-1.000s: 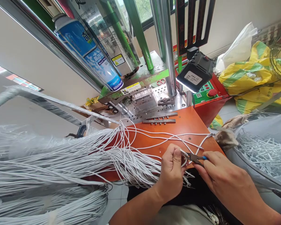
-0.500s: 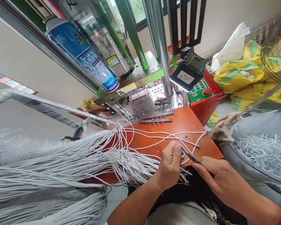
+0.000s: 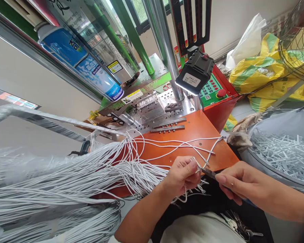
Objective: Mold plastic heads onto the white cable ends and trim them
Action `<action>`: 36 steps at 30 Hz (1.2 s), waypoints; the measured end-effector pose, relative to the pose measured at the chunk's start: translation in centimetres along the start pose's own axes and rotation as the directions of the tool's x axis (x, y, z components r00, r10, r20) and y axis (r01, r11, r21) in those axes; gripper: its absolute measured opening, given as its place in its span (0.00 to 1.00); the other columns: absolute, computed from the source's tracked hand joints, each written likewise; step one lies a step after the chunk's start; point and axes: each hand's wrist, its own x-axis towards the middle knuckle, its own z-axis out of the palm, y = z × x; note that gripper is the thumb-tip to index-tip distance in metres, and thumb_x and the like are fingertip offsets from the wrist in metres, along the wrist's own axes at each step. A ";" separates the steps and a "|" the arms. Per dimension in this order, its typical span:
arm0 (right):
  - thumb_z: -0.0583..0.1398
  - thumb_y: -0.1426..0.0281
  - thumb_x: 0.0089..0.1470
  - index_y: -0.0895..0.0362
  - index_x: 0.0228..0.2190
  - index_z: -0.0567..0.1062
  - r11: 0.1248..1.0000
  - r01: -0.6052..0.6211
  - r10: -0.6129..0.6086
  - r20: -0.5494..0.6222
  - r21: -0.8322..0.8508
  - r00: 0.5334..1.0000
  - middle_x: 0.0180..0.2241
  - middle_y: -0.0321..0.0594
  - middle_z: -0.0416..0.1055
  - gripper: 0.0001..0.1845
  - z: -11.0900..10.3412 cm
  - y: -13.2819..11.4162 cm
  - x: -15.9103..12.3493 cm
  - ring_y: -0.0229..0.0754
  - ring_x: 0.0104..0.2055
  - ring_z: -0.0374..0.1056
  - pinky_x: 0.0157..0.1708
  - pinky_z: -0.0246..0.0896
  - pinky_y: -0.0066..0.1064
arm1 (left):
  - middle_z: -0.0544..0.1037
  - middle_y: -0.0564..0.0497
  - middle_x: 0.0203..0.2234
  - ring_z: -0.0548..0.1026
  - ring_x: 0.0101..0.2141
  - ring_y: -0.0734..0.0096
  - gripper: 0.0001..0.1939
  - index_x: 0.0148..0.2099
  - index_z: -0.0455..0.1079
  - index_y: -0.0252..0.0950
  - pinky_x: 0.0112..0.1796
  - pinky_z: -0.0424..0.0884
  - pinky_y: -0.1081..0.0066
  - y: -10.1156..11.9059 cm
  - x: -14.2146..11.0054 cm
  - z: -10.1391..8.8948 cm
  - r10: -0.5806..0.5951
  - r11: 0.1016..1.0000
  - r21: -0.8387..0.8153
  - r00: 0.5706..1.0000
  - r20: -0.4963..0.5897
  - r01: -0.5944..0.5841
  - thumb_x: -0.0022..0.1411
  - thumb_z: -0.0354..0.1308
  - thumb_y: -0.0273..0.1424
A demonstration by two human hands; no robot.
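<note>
My left hand (image 3: pixel 182 175) is closed around the end of a white cable (image 3: pixel 185 196), low over the orange table's front edge. A short, pale cable tip shows by its thumb. My right hand (image 3: pixel 240 185) grips a slim pair of dark metal pliers (image 3: pixel 208 173), whose nose points left and reaches the tip at my left fingers. Whether the jaws are closed on it I cannot tell. Several loose cable ends (image 3: pixel 210 152) lie on the orange table (image 3: pixel 224 155) just beyond my hands. A thick bundle of white cables (image 3: pixel 91 168) spreads to the left.
Behind the table stands a green press with a metal mould (image 3: pixel 148 103), a black lamp (image 3: pixel 196 72) and a red control box (image 3: pixel 221 92). Two toothed metal bars (image 3: pixel 168 128) lie at the table's back. At right, a lined bin (image 3: pixel 281 155) holds white scraps.
My left hand has rolled over, showing more of its fingers and the cable below. My right hand and the pliers have shifted slightly right, with the fingers looser on the handles. The view has tilted slightly.
</note>
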 end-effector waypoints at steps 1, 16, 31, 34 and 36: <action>0.58 0.43 0.66 0.56 0.22 0.73 0.996 -0.026 0.020 0.064 0.086 0.998 0.20 0.35 0.66 0.33 -0.1 0.0 0.0 0.36 0.23 0.60 0.24 0.53 0.30 | 0.51 0.64 0.14 0.43 0.14 0.86 0.29 0.27 0.62 0.37 0.16 0.44 0.79 -0.1 -0.1 -0.1 -0.021 0.998 -0.053 0.999 0.048 0.023 0.64 0.67 0.54; 0.51 0.55 0.74 0.51 0.28 0.75 0.570 0.051 -0.634 -0.399 -0.820 0.662 0.34 0.40 0.73 0.25 4.6 0.2 1.8 0.43 0.33 0.73 0.31 0.64 0.34 | 0.58 0.58 0.20 0.54 0.21 0.80 0.27 0.30 0.59 0.37 0.22 0.52 0.74 -1.6 0.6 1.6 0.468 0.867 0.355 0.816 -0.339 -0.350 0.74 0.56 0.51; 0.51 0.59 0.74 0.51 0.25 0.70 0.467 0.060 -0.724 -0.343 -0.882 0.598 0.27 0.38 0.71 0.25 4.8 1.2 3.4 0.40 0.26 0.68 0.29 0.64 0.33 | 0.57 0.59 0.21 0.51 0.22 0.81 0.27 0.30 0.58 0.37 0.23 0.51 0.76 -1.8 1.8 2.1 0.457 0.888 0.248 0.804 -0.380 -0.388 0.72 0.58 0.52; 0.52 0.60 0.75 0.51 0.24 0.71 0.481 0.125 -0.720 -0.309 -0.868 0.622 0.25 0.38 0.70 0.25 4.0 1.4 3.3 0.39 0.25 0.67 0.28 0.63 0.32 | 0.55 0.61 0.17 0.49 0.18 0.83 0.30 0.29 0.59 0.37 0.19 0.47 0.77 -1.3 1.7 1.9 0.333 0.942 0.161 0.874 -0.354 -0.293 0.69 0.59 0.57; 0.52 0.62 0.74 0.52 0.25 0.71 0.457 0.153 -0.723 -0.267 -0.876 0.637 0.26 0.38 0.71 0.24 3.1 1.7 3.1 0.39 0.26 0.68 0.28 0.61 0.32 | 0.54 0.62 0.15 0.47 0.15 0.84 0.33 0.27 0.58 0.38 0.16 0.43 0.77 -0.6 1.4 1.7 0.169 0.985 0.063 0.940 -0.296 -0.158 0.65 0.60 0.61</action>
